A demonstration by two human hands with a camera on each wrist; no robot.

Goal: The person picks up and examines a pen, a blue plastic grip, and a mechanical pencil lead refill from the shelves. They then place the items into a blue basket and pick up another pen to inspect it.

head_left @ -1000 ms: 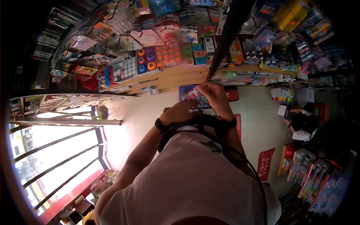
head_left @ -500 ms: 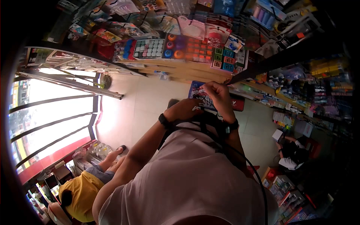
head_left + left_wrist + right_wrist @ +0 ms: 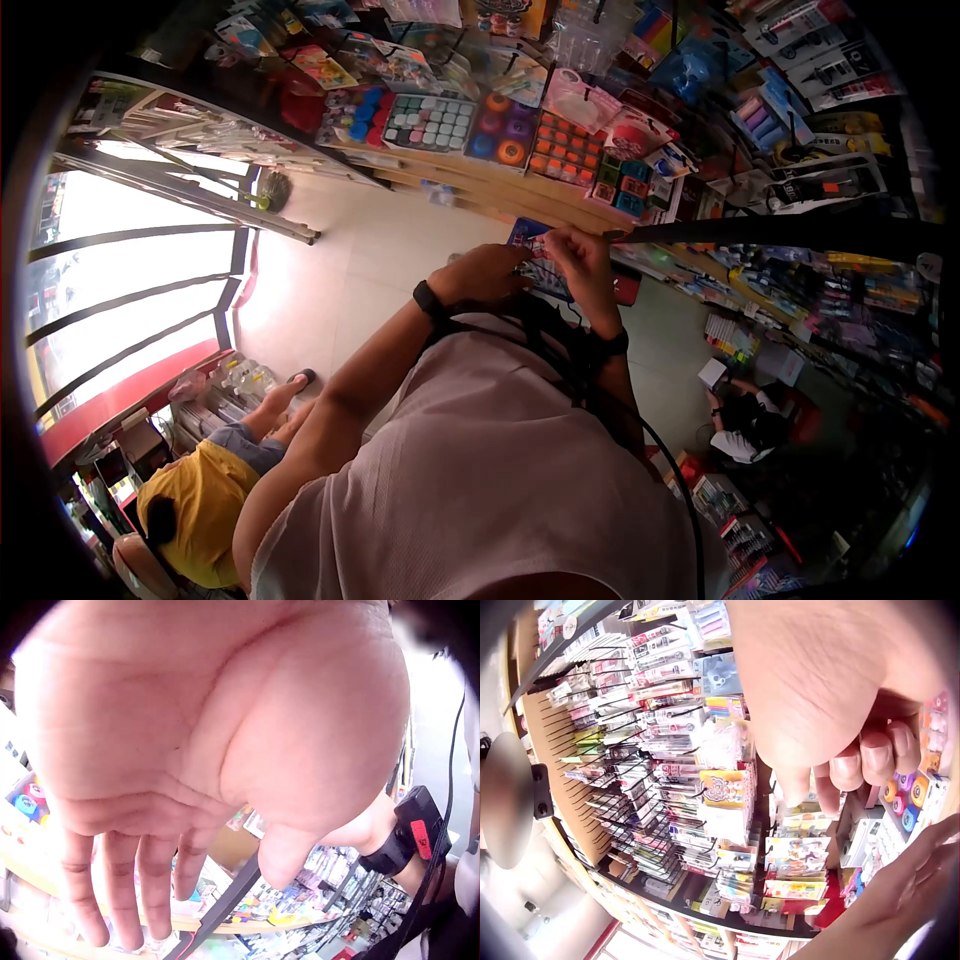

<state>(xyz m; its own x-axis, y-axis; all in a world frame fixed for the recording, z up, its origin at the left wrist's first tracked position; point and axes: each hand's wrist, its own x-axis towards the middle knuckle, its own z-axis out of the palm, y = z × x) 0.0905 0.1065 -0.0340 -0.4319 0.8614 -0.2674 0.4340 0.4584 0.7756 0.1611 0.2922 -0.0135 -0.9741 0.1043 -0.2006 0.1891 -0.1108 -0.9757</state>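
My left hand [image 3: 482, 274] is at waist height in front of the body. The left wrist view shows its palm, with long, loosely bent fingers [image 3: 120, 889] and nothing in them. Close beside it, my right hand [image 3: 582, 268] is raised with its thumb and forefinger tips near each other; its other fingers [image 3: 877, 757] are curled toward the palm. I cannot tell whether anything small is between the right fingertips. Beyond and below both hands, a blue box [image 3: 523, 232] with patterned contents shows, partly covered by them. A dark red box [image 3: 626, 290] lies right of it.
Shelves of hanging packets [image 3: 724, 787] rise ahead, with a tray of orange items [image 3: 565, 150] on the wooden shelf edge [image 3: 480, 185]. A black post [image 3: 780, 232] stands at the shelf. A person in yellow [image 3: 205, 515] is at left behind; another person [image 3: 750, 425] sits at right.
The head view has turned, so shelves and post appear rotated clockwise and the person in yellow has come into view. Both hands stay close together; the left has moved slightly upward in view.
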